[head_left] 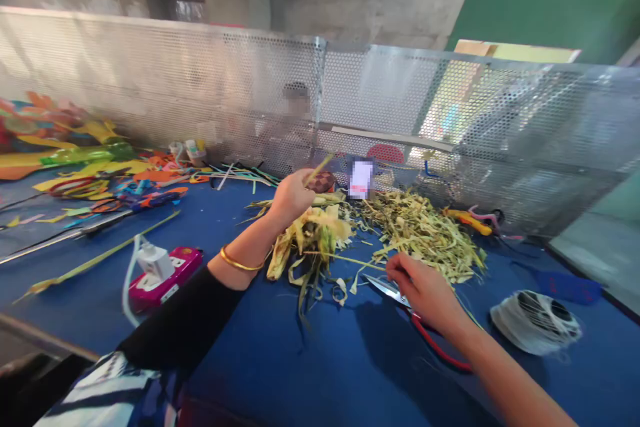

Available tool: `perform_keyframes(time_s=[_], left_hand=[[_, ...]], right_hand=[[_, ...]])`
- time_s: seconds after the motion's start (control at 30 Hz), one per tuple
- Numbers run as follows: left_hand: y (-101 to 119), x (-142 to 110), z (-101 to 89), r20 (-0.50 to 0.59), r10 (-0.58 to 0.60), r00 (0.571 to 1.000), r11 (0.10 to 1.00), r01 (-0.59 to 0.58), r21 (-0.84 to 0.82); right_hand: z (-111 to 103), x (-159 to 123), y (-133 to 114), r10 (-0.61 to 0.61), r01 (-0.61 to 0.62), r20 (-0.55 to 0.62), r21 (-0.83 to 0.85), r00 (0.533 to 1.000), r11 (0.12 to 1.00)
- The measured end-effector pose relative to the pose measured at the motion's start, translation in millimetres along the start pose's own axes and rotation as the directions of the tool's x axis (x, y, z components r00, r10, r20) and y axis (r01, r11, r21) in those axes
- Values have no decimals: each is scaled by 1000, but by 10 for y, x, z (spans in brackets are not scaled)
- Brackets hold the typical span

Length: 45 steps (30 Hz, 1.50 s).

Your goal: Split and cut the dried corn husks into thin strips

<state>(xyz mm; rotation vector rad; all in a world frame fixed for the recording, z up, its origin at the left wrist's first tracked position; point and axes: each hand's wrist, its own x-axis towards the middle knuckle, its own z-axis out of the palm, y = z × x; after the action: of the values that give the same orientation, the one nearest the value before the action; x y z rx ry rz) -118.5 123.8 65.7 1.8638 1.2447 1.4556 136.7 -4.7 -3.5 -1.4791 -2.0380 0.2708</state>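
Observation:
My left hand (pixel 293 199) is closed above the far side of the husk pile. From its fingers sticks up a stiff yellow-green strip of dried husk (pixel 321 169). Lower and to the right, my right hand (pixel 423 288) pinches the end of a thin husk strand (pixel 353 260) that stretches left across the pile. Beneath that hand lie red-handled scissors (pixel 387 290), their blades pointing left and part of them covered by the hand. Between the hands is a bunch of dried husks (pixel 317 230), and behind my right hand a heap of shredded husk (pixel 425 230).
A magenta power strip (pixel 165 280) with a white plug sits left of my forearm. At right is a roll of pale string (pixel 535 321). A phone (pixel 361 178) stands against the perforated metal screen (pixel 200 93). Coloured scraps (pixel 140 177) cover the left; a person sits beyond the screen.

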Motion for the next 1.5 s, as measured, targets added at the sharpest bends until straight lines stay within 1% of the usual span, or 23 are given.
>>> perform_keyframes(time_s=[0.03, 0.07, 0.1, 0.13, 0.17, 0.2, 0.27, 0.3, 0.33, 0.4, 0.47, 0.53, 0.63, 0.73, 0.8, 0.87, 0.93, 1.03, 1.1, 1.23, 1.37, 1.43, 1.5], left_hand=[[87, -41, 15, -79, -25, 997, 996, 18, -87], [182, -99, 43, -114, -82, 990, 976, 56, -212], [281, -176, 87, -87, -151, 985, 932, 112, -346], [378, -269, 148, 28, -213, 977, 864, 202, -461], [469, -376, 224, 193, -269, 944, 779, 331, -533], [548, -490, 313, 332, -323, 887, 687, 460, -562], [655, -712, 511, 574, -376, 727, 522, 678, -518], [682, -805, 609, 645, -375, 666, 459, 738, -494], [693, -881, 700, 676, -359, 643, 414, 759, -503], [679, -975, 846, 718, -334, 611, 372, 785, -495], [642, -1014, 943, 728, -330, 601, 354, 794, -494], [605, -1035, 1000, 739, -319, 594, 355, 798, -488], [568, -1079, 1047, 739, -307, 600, 373, 790, -486], [556, -1130, 1068, 723, -327, 608, 370, 787, -494], [559, -1147, 1071, 691, -365, 624, 362, 779, -512], [567, -1146, 1069, 628, -419, 656, 361, 754, -548], [577, -1132, 1064, 580, -462, 671, 327, 737, -592], [582, -1107, 1051, 604, -477, 639, 208, 749, -629], [579, -1097, 1038, 633, -461, 622, 154, 758, -634], [572, -1093, 1021, 669, -410, 619, 127, 766, -630], [558, -1086, 1020, 718, -377, 585, 63, 790, -610], [546, -1076, 1016, 743, -361, 564, 28, 803, -596], [534, -1069, 1012, 759, -340, 555, 8, 809, -588]], right_hand=[[-61, -65, 43, 70, -69, -13, 95, 997, 993], [-105, -119, 68, 141, -128, -42, 224, 989, 966], [-134, -160, 72, 213, -168, -84, 371, 973, 913], [-148, -187, 52, 281, -181, -121, 519, 952, 835], [-150, -203, 12, 349, -176, -145, 654, 926, 736], [-141, -210, -44, 408, -165, -144, 757, 902, 632], [-100, -212, -174, 461, -159, -80, 876, 884, 456], [-74, -212, -233, 476, -154, -52, 911, 878, 383], [-47, -216, -281, 490, -156, -25, 933, 871, 326], [3, -232, -334, 524, -165, 7, 953, 852, 255], [44, -254, -339, 554, -172, 18, 959, 832, 227], [79, -272, -328, 567, -183, 22, 956, 824, 230], [129, -283, -345, 550, -224, 55, 943, 833, 246], [165, -293, -398, 508, -240, 84, 938, 857, 250], [173, -307, -423, 483, -241, 88, 934, 871, 263], [174, -323, -425, 477, -250, 89, 925, 875, 286], [178, -335, -411, 484, -259, 79, 912, 872, 317], [193, -340, -387, 483, -258, 67, 905, 873, 340], [207, -338, -383, 485, -264, 75, 905, 871, 334], [230, -343, -399, 493, -304, 111, 894, 863, 331], [231, -363, -402, 450, -317, 148, 890, 881, 327], [220, -373, -397, 421, -340, 197, 892, 886, 299], [208, -379, -395, 398, -376, 259, 892, 880, 251]])
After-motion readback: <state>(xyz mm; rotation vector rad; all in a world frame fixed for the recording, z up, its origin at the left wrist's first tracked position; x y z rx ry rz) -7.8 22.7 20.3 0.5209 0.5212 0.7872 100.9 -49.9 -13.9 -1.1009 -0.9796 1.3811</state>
